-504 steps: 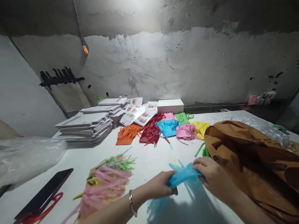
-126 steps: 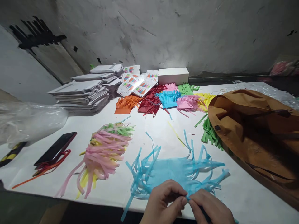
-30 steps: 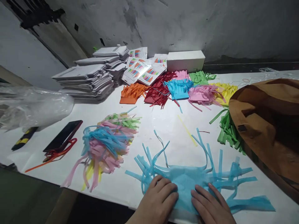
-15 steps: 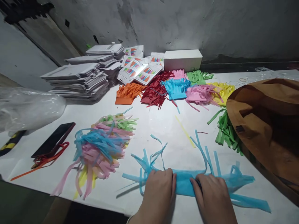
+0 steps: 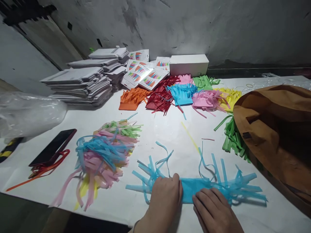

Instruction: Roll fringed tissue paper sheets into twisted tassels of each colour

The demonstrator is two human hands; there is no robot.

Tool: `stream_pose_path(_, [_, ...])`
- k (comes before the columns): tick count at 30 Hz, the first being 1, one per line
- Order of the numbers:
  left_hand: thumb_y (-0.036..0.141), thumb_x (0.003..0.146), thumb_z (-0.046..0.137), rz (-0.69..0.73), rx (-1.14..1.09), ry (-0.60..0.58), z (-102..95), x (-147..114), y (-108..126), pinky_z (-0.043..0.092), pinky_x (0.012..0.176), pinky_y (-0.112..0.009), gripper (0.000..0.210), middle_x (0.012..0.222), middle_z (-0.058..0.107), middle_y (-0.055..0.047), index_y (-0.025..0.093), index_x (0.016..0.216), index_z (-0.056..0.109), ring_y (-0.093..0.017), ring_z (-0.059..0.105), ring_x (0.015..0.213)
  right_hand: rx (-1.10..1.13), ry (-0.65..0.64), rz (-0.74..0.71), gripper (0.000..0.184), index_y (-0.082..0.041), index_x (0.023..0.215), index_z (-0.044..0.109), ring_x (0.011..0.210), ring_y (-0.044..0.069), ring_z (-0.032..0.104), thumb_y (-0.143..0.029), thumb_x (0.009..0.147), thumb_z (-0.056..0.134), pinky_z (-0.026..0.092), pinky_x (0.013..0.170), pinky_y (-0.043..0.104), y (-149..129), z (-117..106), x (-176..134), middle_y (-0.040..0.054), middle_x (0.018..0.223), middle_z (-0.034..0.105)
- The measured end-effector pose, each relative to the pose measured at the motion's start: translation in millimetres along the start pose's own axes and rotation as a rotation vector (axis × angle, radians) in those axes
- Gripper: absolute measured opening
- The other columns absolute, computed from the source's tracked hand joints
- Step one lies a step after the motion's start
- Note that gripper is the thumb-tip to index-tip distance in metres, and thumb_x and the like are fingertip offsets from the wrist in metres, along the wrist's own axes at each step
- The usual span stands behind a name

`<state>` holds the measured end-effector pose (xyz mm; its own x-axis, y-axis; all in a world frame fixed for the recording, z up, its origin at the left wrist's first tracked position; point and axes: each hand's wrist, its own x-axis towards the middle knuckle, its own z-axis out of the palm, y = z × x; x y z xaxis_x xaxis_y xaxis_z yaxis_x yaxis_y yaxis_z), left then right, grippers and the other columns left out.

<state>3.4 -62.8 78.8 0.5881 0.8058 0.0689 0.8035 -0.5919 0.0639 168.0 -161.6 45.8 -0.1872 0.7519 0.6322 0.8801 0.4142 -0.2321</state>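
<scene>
A blue tissue-paper tassel sheet point(image 5: 193, 189) lies across the white table, its uncut middle band between my hands and cut strips fanning out at both ends. My left hand point(image 5: 165, 200) is closed over the left part of the band, thumb side toward the middle. On the right part rests my right hand point(image 5: 213, 207), fingers laid flat and side by side on the paper; its thumb is hidden. To the left is a pile of finished-looking tassels point(image 5: 104, 155) in blue, pink, yellow and green.
Fringed paper bundles, including an orange one point(image 5: 132, 100) and a dark red one point(image 5: 157, 102), line the back. Behind them are printed cards point(image 5: 153, 79), a white box point(image 5: 189, 64) and stacked white packs point(image 5: 77, 87). A phone point(image 5: 53, 147) lies left; a brown bag point(image 5: 262, 129) stands right.
My right hand has shifted from gripping with the thumb showing to lying flat on the blue paper. The strips at the right end have moved inward and spread. My left hand stays in place.
</scene>
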Motion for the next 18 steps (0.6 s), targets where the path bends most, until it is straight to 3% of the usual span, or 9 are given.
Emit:
stream_pose_path(3, [0.011, 0.086, 0.061, 0.014, -0.111, 0.162, -2.6, -5, -3, 0.038, 0.063, -0.036, 0.010, 0.066, 0.068, -0.002, 0.020, 0.084, 0.063, -0.024, 0.064, 0.062, -0.040, 0.033, -0.044, 0.039, -0.015, 0.100, 0.072, 0.094, 0.024, 0.067, -0.010, 0.104, 0.034, 0.040, 0.100, 0.041, 1, 8, 0, 0.0080, 0.093, 0.077])
stream_pose_path(5, [0.017, 0.089, 0.062, 0.116, -0.215, 0.302, -4.1, -11, -5, 0.041, 0.085, -0.043, 0.013, 0.090, 0.073, -0.005, 0.020, 0.101, 0.066, -0.026, 0.065, 0.085, -0.033, 0.068, -0.030, 0.037, -0.014, 0.096, 0.072, 0.090, 0.023, 0.067, -0.010, 0.104, 0.036, 0.040, 0.098, 0.040, 1, 8, 4, 0.0080, 0.090, 0.076])
stream_pose_path(7, [0.020, 0.094, 0.059, 0.273, -0.271, 0.373, -3.1, -19, -8, 0.030, 0.105, -0.050, 0.017, 0.104, 0.072, -0.005, 0.021, 0.110, 0.066, -0.026, 0.062, 0.100, 0.005, 0.084, 0.005, 0.031, -0.015, 0.094, 0.071, 0.087, 0.021, 0.067, -0.011, 0.103, 0.041, 0.040, 0.097, 0.039, -1, 7, 9, 0.0073, 0.087, 0.075])
stream_pose_path(10, [0.019, 0.103, 0.045, 0.388, -0.323, 0.363, 3.0, -29, -13, 0.020, 0.113, -0.048, 0.023, 0.091, 0.072, -0.001, 0.021, 0.098, 0.067, -0.020, 0.060, 0.095, 0.056, 0.049, 0.021, 0.027, -0.015, 0.097, 0.070, 0.089, 0.021, 0.066, -0.016, 0.103, 0.044, 0.041, 0.096, 0.038, -4, 4, 13, 0.0067, 0.090, 0.074])
stream_pose_path(14, [0.019, 0.108, 0.032, 0.352, -0.393, 0.283, 8.2, -38, -20, 0.024, 0.108, -0.044, 0.036, 0.085, 0.070, 0.001, 0.023, 0.097, 0.066, -0.018, 0.059, 0.086, 0.019, 0.007, -0.002, 0.039, -0.017, 0.100, 0.069, 0.092, 0.021, 0.064, -0.015, 0.107, 0.030, 0.039, 0.097, 0.038, -3, -1, 10, 0.0057, 0.093, 0.074])
stream_pose_path(18, [0.019, 0.106, 0.036, 0.252, -0.425, 0.276, 5.3, -43, -24, 0.027, 0.100, -0.045, 0.031, 0.084, 0.069, 0.000, 0.023, 0.092, 0.063, -0.020, 0.059, 0.084, 0.027, -0.046, 0.092, 0.034, -0.019, 0.094, 0.064, 0.091, 0.021, 0.061, -0.014, 0.107, 0.033, 0.036, 0.095, 0.041, 1, -1, 1, 0.0053, 0.092, 0.070])
